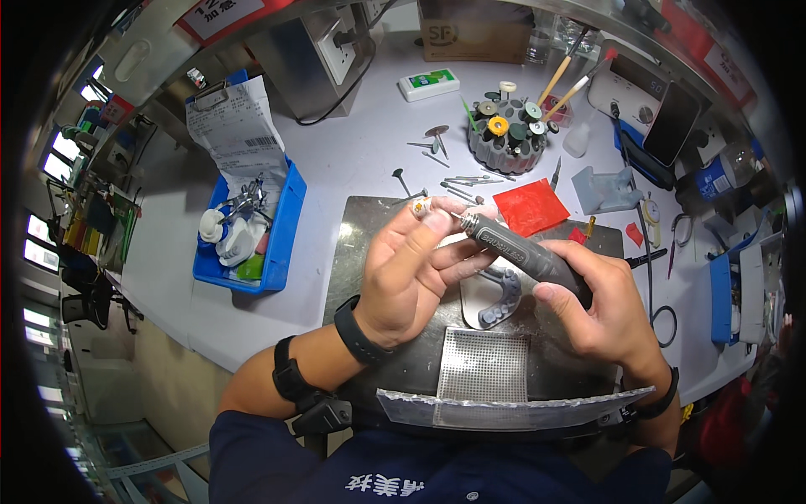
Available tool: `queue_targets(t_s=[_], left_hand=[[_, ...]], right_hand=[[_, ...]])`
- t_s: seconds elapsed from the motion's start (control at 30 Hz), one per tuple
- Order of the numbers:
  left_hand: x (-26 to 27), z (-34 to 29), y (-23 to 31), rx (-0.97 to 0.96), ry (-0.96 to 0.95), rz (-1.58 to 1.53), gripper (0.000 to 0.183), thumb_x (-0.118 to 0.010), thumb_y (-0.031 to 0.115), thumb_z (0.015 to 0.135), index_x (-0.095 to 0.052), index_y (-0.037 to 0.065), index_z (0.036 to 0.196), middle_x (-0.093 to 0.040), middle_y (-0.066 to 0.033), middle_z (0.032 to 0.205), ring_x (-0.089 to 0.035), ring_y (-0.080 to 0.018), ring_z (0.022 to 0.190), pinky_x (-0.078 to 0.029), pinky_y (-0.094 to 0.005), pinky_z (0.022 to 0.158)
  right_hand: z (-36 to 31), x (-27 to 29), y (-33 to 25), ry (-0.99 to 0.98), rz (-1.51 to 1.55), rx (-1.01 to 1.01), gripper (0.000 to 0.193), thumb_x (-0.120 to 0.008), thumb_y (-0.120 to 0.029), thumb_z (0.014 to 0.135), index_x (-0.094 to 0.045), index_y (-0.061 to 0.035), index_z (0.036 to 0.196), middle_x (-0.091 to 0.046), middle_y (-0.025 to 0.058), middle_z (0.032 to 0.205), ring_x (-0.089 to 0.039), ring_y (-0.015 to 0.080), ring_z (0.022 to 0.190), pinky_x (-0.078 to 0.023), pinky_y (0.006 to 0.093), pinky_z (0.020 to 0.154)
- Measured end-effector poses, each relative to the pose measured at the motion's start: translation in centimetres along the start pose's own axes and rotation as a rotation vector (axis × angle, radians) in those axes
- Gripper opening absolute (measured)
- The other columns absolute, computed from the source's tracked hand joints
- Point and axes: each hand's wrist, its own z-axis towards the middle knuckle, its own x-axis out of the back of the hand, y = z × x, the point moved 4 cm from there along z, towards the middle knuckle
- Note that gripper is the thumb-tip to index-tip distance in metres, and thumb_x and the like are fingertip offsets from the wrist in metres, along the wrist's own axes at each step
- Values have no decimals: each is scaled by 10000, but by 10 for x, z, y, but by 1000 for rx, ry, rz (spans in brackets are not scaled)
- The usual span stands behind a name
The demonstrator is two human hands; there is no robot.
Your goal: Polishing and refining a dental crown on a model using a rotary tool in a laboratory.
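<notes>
In my right hand [600, 307] is a dark grey rotary handpiece [529, 252], gripped around its rear body. Its metal nose and thin bit point left, toward the fingertips of my left hand [411, 273]. The left thumb and index finger are pinched together around a small white and gold piece [419, 207], partly hidden by the fingers; its exact kind is too small to tell. Under the hands, a grey dental arch model [501, 302] lies on a pale base on the dark work mat [369, 252].
A blue tray [285, 227] with dental models and papers stands left. Behind the mat are loose burs [470, 180], a red sheet [531, 207] and a round bur holder [508, 151]. A perforated metal plate [483, 361] and a clear shield [512, 409] lie nearest me.
</notes>
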Motion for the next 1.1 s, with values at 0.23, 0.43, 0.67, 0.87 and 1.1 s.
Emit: queue_targets(t_s=[0.23, 0.43, 0.67, 0.87, 1.1], left_hand=[[0, 2, 0, 16, -21, -56, 89, -501, 135, 1115, -533, 86, 1182, -618, -271, 1396, -673, -349, 1262, -623, -473, 1032], [4, 3, -4, 49, -6, -36, 84, -509, 133, 1114, -536, 86, 1178, -608, -262, 1408, -671, -344, 1267, -625, -467, 1033], [4, 0, -2, 68, -37, -100, 200, -527, 121, 1099, -492, 79, 1292, -567, -269, 1449, -623, -351, 1331, -607, -480, 1054], [-12, -4, -9, 122, -117, -41, 480, -641, 49, 1018, -445, 89, 1455, -488, -259, 1553, -521, -334, 1439, -441, -506, 1200], [-1, -5, -8, 110, 5, 50, 287, -689, 38, 1006, -587, 65, 1273, -697, -180, 1296, -692, -258, 1199, -595, -408, 1026]], right_hand=[[-1, 2, 1, 22, -18, 19, 367, -770, -122, 908, -674, 31, 1227, -736, 210, 917, -749, 355, 826, -565, 374, 756], [1, 0, 4, 5, -44, 14, 365, -773, -120, 907, -678, 30, 1226, -742, 213, 928, -753, 352, 827, -568, 370, 760], [1, 5, -3, -5, -55, 12, 360, -766, -123, 912, -681, 34, 1224, -745, 210, 923, -755, 341, 817, -567, 367, 757], [13, 8, -17, -143, 7, -140, 324, -748, -137, 926, -690, 28, 1198, -738, 189, 840, -744, 314, 740, -550, 359, 694], [10, -14, -20, -2, -238, 119, 353, -784, -121, 881, -700, 1, 1201, -691, 156, 819, -684, 302, 665, -520, 384, 633]])
